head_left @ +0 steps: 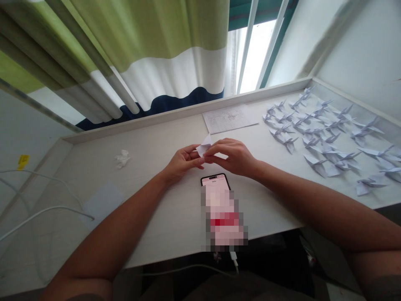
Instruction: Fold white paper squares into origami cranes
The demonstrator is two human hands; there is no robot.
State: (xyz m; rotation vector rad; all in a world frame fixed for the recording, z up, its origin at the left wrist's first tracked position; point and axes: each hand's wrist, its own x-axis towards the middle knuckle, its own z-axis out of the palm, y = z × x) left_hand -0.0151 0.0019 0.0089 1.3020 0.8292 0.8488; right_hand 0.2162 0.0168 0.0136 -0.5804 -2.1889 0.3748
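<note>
Between my two hands, over the middle of the desk, is a small folded piece of white paper (204, 147) with a pointed upper corner. My left hand (183, 162) grips its left side, fingers curled behind it and thumb stretched along below. The fingertips of my right hand (230, 155) pinch its lower right edge. Fingers hide part of the folds. Just below the hands lies a phone (216, 180) with a lit pink screen, mostly blurred out. Many folded paper cranes (316, 129) stand on the right side of the desk.
A printed sheet (230, 118) lies near the desk's back ledge (156, 122). Crumpled tissue (122, 159) and a flat white paper square (103, 202) are on the left. A white cable (46, 217) crosses the left side; another cable (233, 259) hangs at the front edge.
</note>
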